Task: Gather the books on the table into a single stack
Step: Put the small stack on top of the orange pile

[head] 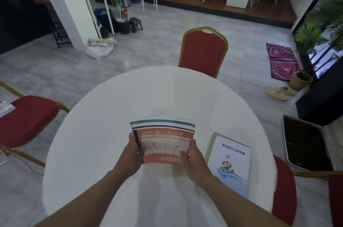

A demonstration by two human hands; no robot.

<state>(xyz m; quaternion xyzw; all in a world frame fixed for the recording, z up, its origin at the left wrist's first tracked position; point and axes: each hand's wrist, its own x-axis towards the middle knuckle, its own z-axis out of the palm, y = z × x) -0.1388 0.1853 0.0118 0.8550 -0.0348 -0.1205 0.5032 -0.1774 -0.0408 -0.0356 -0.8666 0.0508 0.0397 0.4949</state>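
A small stack of books (163, 140) with an orange Snoopy notebook on top is held at the near middle of the round white table (115, 115). My left hand (133, 150) grips its left edge. My right hand (193, 158) grips its lower right corner, thumb on the cover. Under the orange cover show the far edges of books with green and dark blue stripes. To the right, flat on the table, lies a white book with a blue drawing (231, 165) on top of a pale green book (211, 143). These two are apart from the held stack.
Red chairs with gold frames stand around the table: one at the far side (204, 50), one at the left (27, 115), one at the right (284, 189). A dark tray (306, 145) rests at the right, and a potted plant (304, 76) stands further back.
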